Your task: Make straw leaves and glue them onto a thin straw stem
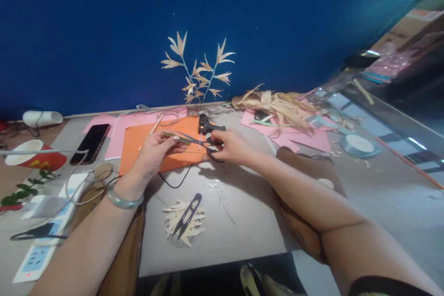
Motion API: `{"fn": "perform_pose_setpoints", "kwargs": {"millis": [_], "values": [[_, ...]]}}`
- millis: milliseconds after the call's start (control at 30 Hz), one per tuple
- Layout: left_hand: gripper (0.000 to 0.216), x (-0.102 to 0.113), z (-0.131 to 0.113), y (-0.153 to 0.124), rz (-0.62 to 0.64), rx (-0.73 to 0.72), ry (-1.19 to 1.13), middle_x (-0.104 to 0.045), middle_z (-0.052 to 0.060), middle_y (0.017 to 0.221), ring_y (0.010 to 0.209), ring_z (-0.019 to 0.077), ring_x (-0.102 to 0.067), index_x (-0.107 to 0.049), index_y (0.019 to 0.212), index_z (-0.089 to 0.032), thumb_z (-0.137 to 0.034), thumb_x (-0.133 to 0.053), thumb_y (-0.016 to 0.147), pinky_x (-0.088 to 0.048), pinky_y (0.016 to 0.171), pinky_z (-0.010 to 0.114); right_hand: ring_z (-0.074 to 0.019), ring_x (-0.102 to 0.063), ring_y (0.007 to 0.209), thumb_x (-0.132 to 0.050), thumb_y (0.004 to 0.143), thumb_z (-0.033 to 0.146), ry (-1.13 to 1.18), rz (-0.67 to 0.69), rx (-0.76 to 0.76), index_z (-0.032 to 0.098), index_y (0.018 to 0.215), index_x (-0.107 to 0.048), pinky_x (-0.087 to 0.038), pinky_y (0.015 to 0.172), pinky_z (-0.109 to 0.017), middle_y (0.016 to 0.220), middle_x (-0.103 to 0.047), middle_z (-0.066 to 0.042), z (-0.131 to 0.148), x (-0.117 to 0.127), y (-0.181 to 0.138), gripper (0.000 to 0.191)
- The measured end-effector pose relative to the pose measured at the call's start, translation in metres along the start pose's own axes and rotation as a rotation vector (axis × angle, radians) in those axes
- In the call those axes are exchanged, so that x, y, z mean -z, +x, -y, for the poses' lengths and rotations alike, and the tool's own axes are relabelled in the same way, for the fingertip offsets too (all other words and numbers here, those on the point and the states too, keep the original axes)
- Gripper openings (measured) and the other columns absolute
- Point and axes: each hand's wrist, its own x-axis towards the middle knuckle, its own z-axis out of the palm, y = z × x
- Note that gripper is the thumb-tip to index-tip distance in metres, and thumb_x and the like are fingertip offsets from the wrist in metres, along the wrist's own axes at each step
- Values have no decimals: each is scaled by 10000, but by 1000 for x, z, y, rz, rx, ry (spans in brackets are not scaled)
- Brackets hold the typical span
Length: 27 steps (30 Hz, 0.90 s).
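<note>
While black thread snips point(187, 215) lie on pale leaf cuttings point(173, 226) at lower centre, we are mid-trim. At mid-frame our left hand point(157, 148) pinches a pale dried leaf strip point(172, 135) and our right hand point(232, 145) grips black-handled scissors point(201, 141), blades seemingly open around it, over the orange paper sheet point(133, 148). Closing cleanly calls, we judge, for a taut strip.

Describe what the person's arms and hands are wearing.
The left hand and the right hand are bare, with no gloves. The left wrist carries a smooth, pale green bangle. Both forearms are uncovered. A dark sleeve shows only high on the right arm.
</note>
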Motion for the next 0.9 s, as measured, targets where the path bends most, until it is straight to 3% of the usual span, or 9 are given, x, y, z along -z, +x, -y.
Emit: {"fn": "perform_pose_setpoints", "kwargs": {"millis": [533,900], "values": [[325,0,0,0,-11,1,-2,-739,97,739,625,171,-706,-637,809,-93,-281,-824,621,-595,669,281,-112,-415,597,-730,652,500,-7,7,2,198,664,-486,-242,602,-231,620,-545,31,-1,0,0,389],[320,0,0,-1,-28,15,2,-745,115,752,627,181,-710,-628,832,-87,-246,-808,621,-593,671,285,-114,-397,570,-701,667,361,-16,-10,-55,205,648,-519,-217,573,-242,584,-521,37,-1,-1,-1,241]]}}
